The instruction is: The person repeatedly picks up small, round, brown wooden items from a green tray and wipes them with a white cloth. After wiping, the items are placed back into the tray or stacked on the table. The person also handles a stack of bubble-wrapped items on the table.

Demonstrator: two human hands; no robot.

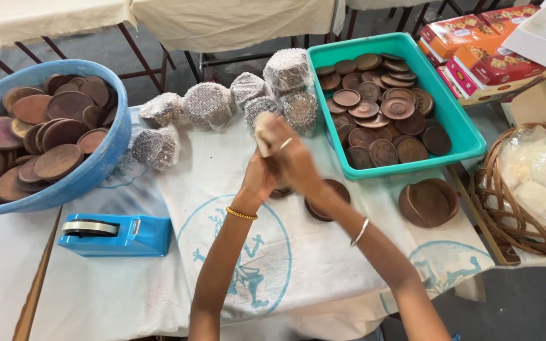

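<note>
Both my hands meet above the middle of the white cloth (159, 265). My left hand (259, 177) and my right hand (292, 155) are closed together around a small pale piece (262, 136), blurred, which may be cloth or paper; a brown disc may be between them, but motion blur hides it. Just below my hands lie a short stack of brown clay discs (282, 191) and another brown disc stack (336, 189). Several bubble-wrapped bundles (206, 104) stand in a row behind my hands.
A blue tub (105, 158) of brown discs sits at the left. A teal tray (456, 126) of patterned discs is at the right. A blue tape dispenser (118, 233), a brown bowl stack (428, 202), a wicker basket (497, 208) and red-orange boxes (494, 60) surround them.
</note>
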